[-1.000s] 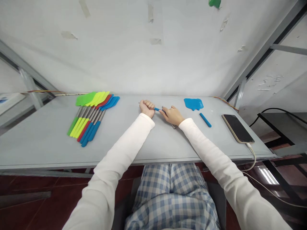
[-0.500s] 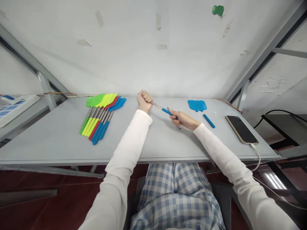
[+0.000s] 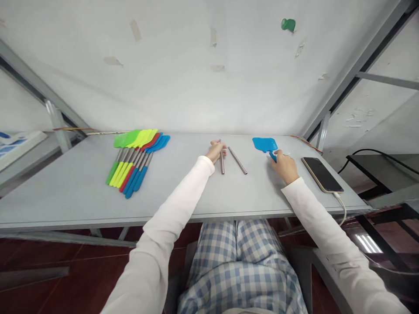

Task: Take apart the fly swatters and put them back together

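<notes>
My left hand (image 3: pixel 216 151) is closed around a thin metal tube (image 3: pixel 222 165) near the middle of the table. The tube's lower end points toward me, and no blue shows on its visible part. Just right of it, a second metal tube (image 3: pixel 237 160) lies slanted on the tabletop. My right hand (image 3: pixel 285 167) is closed on a blue handle (image 3: pixel 273 156), mostly covered by the fingers. The handle's exposed end is close to the lower edge of a blue flyswatter head (image 3: pixel 264 144); I cannot tell whether they touch.
Several flyswatters (image 3: pixel 133 163) in green, yellow, red and blue lie fanned at the left. A phone (image 3: pixel 322 174) with a white charging cable (image 3: pixel 341 203) rests at the right. Behind the table (image 3: pixel 81 192) stands a white wall (image 3: pixel 183 87).
My right hand has left the blue-handled tube and moved right to the blue flyswatter head. My left hand has come slightly right and lower, still holding a metal tube, now pointing toward me.
</notes>
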The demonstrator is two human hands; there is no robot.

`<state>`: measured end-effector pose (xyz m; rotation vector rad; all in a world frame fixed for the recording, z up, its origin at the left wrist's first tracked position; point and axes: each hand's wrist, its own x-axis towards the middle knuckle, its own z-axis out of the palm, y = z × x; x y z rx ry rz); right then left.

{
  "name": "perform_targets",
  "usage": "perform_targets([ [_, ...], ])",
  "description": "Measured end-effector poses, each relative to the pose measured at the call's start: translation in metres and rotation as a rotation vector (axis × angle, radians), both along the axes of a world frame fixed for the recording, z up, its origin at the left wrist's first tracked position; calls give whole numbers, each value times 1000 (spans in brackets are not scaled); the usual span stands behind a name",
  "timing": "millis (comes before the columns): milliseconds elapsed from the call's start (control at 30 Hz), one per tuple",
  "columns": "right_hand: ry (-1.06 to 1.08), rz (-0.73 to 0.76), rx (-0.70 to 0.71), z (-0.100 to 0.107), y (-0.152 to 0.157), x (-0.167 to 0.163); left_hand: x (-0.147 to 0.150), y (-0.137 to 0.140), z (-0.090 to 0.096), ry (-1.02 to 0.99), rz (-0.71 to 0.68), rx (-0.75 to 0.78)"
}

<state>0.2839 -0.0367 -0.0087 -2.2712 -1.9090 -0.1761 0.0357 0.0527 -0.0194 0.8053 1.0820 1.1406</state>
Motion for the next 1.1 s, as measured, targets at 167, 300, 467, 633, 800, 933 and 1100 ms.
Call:
perform_targets([
  [167, -140, 30, 110, -7, -4, -8, 16, -8, -17, 631, -93, 304],
  [300, 89, 341, 38, -5, 1, -33, 16, -14, -22, 1055, -116, 520],
  [467, 274, 538, -62, -8, 23, -71, 14, -14, -27, 1066, -94, 593],
  [633, 434, 643, -98, -19, 50, -91, 8, -5, -25, 897, -60, 550],
  [800, 579, 707, -44, -25, 57, -86, 4, -5, -19, 713, -88, 419],
  [933, 534, 713, 21, -23, 57, -78, 3, -7, -16, 733, -117, 449],
  [1100, 127, 502, 246, -7, 63, -57, -15, -6, -7, 1221, 51, 603],
])
